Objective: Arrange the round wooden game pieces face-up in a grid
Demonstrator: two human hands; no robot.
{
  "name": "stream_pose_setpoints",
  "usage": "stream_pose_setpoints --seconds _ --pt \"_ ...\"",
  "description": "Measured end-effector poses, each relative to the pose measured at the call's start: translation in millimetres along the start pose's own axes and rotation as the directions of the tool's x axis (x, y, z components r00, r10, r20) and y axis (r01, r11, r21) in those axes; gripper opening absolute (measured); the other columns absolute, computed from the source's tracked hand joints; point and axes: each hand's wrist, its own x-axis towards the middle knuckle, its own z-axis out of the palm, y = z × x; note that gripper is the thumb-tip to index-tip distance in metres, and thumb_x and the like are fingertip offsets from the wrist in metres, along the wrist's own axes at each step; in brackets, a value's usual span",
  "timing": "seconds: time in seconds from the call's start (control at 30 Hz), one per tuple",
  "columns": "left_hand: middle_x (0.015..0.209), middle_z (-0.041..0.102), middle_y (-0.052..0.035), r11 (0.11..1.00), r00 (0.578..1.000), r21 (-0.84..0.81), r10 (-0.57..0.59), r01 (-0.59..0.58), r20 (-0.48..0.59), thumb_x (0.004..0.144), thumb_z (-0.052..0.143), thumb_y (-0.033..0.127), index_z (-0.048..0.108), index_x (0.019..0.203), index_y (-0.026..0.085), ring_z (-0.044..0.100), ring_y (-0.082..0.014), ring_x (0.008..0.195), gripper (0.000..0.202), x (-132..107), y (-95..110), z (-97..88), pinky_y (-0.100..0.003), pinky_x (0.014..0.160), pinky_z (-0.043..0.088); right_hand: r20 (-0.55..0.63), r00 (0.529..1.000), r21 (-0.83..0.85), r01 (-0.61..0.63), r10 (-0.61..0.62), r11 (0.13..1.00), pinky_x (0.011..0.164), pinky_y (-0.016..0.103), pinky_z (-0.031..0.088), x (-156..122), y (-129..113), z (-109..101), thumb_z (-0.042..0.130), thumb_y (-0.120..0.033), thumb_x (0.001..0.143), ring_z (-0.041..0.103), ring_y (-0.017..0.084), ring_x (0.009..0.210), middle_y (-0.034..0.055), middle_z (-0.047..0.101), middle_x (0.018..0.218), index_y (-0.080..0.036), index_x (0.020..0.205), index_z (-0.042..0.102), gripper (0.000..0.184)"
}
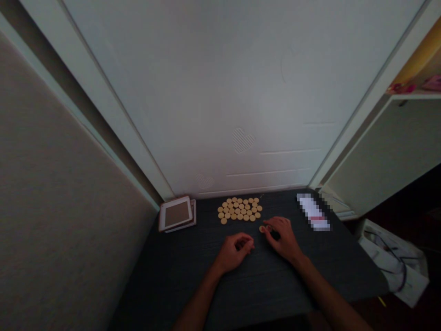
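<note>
Several round, tan discs that look wooden lie flat in a close cluster on the dark tabletop. Just in front of that group, a separate disc rests beside the fingertips of my right hand. The right fingers are curled down, with the edge of another disc between them and the thumb. Left of it, my left hand hovers low over the table, thumb and fingers pinched together. What the left fingers hold, if anything, is hidden.
At the back left lies a white-framed tablet-like object on top of another flat item. A blurred-out white item is at the back right. A white panel with embossed hearts rises behind the table. A white bag stands off the right edge.
</note>
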Motion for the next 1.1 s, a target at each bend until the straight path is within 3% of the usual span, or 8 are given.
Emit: stream_pose_setpoints --seconds 0.1,0.2,0.3,0.43,0.57,0.77,1.1 --pt "0.081 0.079 -0.0062 0.999 0.996 0.041 0.019 -0.016 -0.087 0.096 0.056 0.04 0.07 0.095 0.017 0.072 -0.0164 0.064 0.027 2 -3 1.8 -0.026 0.063 0.057 -0.043 0.999 0.056 0.007 -0.004 0.998 0.093 0.046 0.048 -9 -12 -4 0.061 -0.02 0.092 0.067 0.026 0.098 0.0065 0.074 0.1 -0.024 0.111 0.067 0.021" --pt "0.084 0.079 -0.0063 0.994 0.978 0.106 0.051 -0.03 -0.201 0.097 0.053 0.039 0.068 0.099 0.018 0.073 -0.0171 0.066 0.026 5 -8 -4.6 -0.027 0.064 0.058 0.01 1.0 0.14 0.013 -0.014 0.99 0.088 0.042 0.052 -22 -29 -2 0.056 -0.017 0.094 0.067 0.023 0.093 0.0063 0.073 0.098 -0.024 0.111 0.067 0.021" --pt "0.094 0.078 -0.0063 0.976 0.944 0.215 0.099 -0.03 -0.316 0.096 0.054 0.036 0.068 0.105 0.02 0.074 -0.0192 0.077 0.024 10 -14 -26.2 -0.031 0.073 0.06 0.115 0.993 0.188 -0.004 -0.018 0.982 0.081 0.038 0.055 -31 -44 5 0.055 -0.016 0.094 0.066 0.022 0.086 0.0052 0.072 0.09 -0.024 0.108 0.068 0.02" --pt "0.113 0.071 -0.0093 0.905 0.887 0.426 0.184 0.016 -0.424 0.091 0.06 0.031 0.069 0.111 0.022 0.066 -0.0279 0.106 0.024 12 -20 -62.8 -0.045 0.097 0.051 0.198 0.98 0.196 -0.011 -0.028 0.98 0.08 0.035 0.056 -31 -56 13 0.057 -0.015 0.093 0.067 0.021 0.084 0.0041 0.073 0.089 -0.024 0.104 0.069 0.018" --pt "0.112 0.068 -0.0094 0.808 0.901 0.589 0.236 0.027 -0.364 0.087 0.064 0.027 0.072 0.111 0.024 0.06 -0.0312 0.108 0.025 7 -23 -74.9 -0.049 0.099 0.048 0.229 0.973 0.2 -0.03 -0.017 0.979 0.082 0.034 0.056 -29 -58 16 0.056 -0.016 0.095 0.067 0.02 0.085 0.0046 0.073 0.091 -0.023 0.105 0.069 0.018" --pt "0.113 0.067 -0.0103 0.721 0.932 0.692 0.246 0.008 -0.266 0.091 0.062 0.029 0.072 0.111 0.025 0.058 -0.0321 0.107 0.023 -1 -21 -64.3 -0.048 0.092 0.046 0.182 0.983 0.197 -0.076 0.04 0.978 0.078 0.033 0.057 -32 -53 15 0.056 -0.02 0.095 0.068 0.019 0.081 0.0039 0.073 0.088 -0.023 0.103 0.07 0.017" --pt "0.108 0.073 -0.0053 0.787 0.973 0.59 0.231 -0.181 -0.011 0.088 0.064 0.018 0.071 0.107 0.025 0.062 -0.0255 0.103 0.022 -9 3 -36.0 -0.04 0.096 0.047 0.111 0.993 0.22 -0.067 0.043 0.973 0.082 0.035 0.059 -29 -55 12 0.053 -0.013 0.092 0.069 0.021 0.09 0.0057 0.071 0.096 -0.024 0.112 0.067 0.027"
